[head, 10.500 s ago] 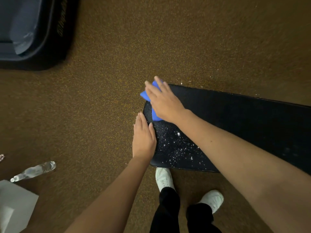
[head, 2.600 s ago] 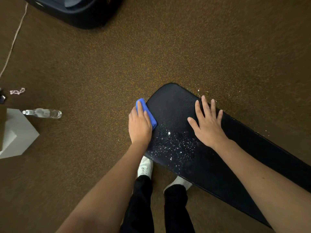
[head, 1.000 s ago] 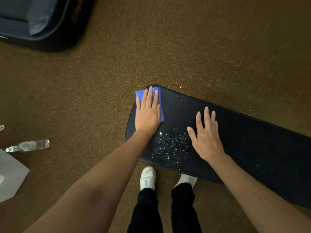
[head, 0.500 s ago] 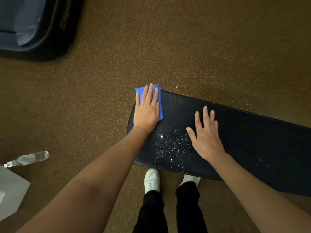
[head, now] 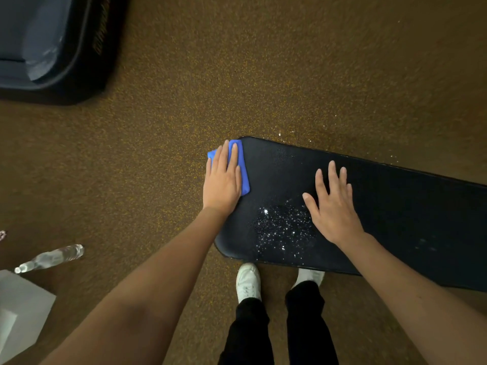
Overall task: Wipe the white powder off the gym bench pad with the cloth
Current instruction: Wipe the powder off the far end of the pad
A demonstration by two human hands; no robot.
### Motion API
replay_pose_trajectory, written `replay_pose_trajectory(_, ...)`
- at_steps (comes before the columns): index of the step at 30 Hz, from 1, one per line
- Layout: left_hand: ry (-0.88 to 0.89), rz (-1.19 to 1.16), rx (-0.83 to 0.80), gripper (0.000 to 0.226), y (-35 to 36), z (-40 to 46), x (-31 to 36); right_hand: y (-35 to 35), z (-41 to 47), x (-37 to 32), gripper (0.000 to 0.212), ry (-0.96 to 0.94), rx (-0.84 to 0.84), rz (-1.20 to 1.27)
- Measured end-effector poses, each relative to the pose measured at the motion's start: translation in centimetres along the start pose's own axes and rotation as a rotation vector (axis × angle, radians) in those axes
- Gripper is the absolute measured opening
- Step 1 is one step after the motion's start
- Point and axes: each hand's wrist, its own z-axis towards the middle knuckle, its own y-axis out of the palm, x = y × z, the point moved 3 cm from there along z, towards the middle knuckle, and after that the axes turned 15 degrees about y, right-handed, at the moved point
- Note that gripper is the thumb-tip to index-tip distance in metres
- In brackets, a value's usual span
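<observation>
Blue cloth (head: 243, 177) on powdered black pad (head: 395, 206)

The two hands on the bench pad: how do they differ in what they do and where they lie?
The left hand presses flat on the blue cloth at the end edge of the bench pad; the right hand lies bare on the pad, holding nothing. The left hand's fingers are together, the right hand's spread. The white powder lies between them, nearer the right hand. Both hands are flat and open.

Black bench pad (head: 395, 206) under white powder (head: 283, 225), blue cloth (head: 243, 169) at its end.
</observation>
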Motion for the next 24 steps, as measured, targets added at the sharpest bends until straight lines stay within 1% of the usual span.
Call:
replay_pose_trajectory(4, 0.062, -0.02, 0.032, 0.053, 0.6, -2.5, -0.3, -0.2, -0.1, 0.1, 0.064, 0.011, -0.02, 0.03)
replay_pose_trajectory(8, 0.028, -0.032, 0.039, 0.052, 1.6, -6.8, 0.7, 0.1, -1.0, 0.8, 0.064, 0.043, -0.038, 0.054)
replay_pose_trajectory(10, 0.043, -0.027, 0.038, 0.052, 1.5, -6.5, 0.5, 0.5, -1.6, 1.0, 0.064, 0.056, -0.026, 0.054)
replay_pose_trajectory(13, 0.078, -0.009, 0.034, 0.054, 0.8, -3.7, -0.1, 1.1, -2.1, 1.0, 0.064, 0.072, -0.011, 0.063)
replay_pose_trajectory(17, 0.054, 0.034, 0.014, 0.057, 0.6, -2.1, 0.0, 1.4, -2.5, 0.7, 0.063, 0.098, 0.0, 0.088)
replay_pose_trajectory(21, 0.159, 0.105, -0.006, 0.051, 1.9, -6.7, 2.1, 1.5, -3.2, 0.8, 0.063, 0.092, -0.003, 0.077)
replay_pose_trajectory(24, 0.195, 0.153, -0.026, 0.051, 2.6, -9.2, 2.6, 1.6, -3.9, 1.4, 0.063, 0.103, -0.014, 0.037)
